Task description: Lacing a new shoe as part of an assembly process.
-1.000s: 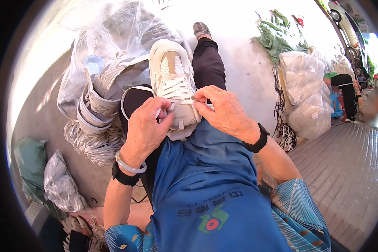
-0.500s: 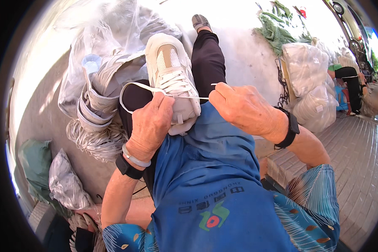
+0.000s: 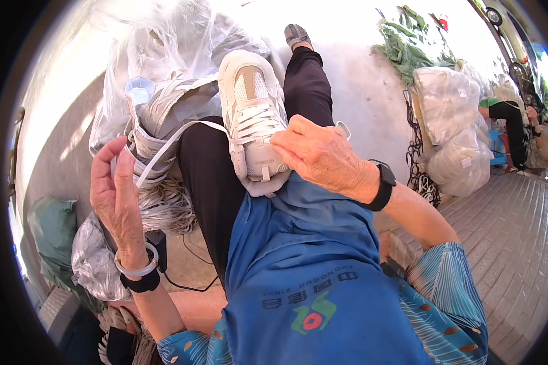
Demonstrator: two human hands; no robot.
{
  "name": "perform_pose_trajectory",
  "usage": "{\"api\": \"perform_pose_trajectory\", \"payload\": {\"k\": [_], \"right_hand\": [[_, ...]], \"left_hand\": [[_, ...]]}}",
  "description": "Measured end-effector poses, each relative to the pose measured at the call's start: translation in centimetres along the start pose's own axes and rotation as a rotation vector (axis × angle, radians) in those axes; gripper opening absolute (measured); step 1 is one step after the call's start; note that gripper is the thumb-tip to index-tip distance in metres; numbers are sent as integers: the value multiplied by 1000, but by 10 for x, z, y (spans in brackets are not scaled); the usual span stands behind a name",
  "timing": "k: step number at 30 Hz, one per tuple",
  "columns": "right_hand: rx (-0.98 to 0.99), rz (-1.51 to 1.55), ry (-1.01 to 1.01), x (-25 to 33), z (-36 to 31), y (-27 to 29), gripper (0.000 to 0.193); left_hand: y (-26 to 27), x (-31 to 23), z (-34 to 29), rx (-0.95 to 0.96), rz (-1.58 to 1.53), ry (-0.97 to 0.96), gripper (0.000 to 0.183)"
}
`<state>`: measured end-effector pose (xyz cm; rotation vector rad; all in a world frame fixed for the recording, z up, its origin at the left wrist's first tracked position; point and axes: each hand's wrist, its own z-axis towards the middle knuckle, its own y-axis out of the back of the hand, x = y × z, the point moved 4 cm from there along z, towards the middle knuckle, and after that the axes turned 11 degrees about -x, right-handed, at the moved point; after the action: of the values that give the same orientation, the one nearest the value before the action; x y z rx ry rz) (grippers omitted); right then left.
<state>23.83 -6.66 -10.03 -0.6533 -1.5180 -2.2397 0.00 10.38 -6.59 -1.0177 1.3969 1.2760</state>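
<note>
Over pale floor (image 3: 371, 103) (partly sunlit) | cream shoe (image 3: 251, 103) on lap (image 3: 292, 207) | left fingers (image 3: 105, 159) parted, right fingers (image 3: 291, 141) pinching lace (image 3: 346, 129) | wrapped bundles (image 3: 444, 100) nearby

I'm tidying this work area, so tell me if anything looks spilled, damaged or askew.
The shoe shows no visible damage; nothing looks spilled. The crumpled green material ahead, to the right, looks untidy: it lies in a ragged heap, unlike the stacked plastic-wrapped packages near it.

L head cam, wide fisheye, looks down on shoe (image 3: 256, 125) fr above, close.
</note>
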Motion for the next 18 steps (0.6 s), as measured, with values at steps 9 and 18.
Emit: {"api": "perform_pose_trajectory", "payload": {"k": [9, 18], "right_hand": [[-89, -62, -9, 5, 8, -9, 7], [-80, -161, 23, 6, 4, -7, 7]], "left_hand": [[-94, 15, -52, 441, 351, -494, 26], [-115, 24, -51, 461, 529, -629, 21]]}}
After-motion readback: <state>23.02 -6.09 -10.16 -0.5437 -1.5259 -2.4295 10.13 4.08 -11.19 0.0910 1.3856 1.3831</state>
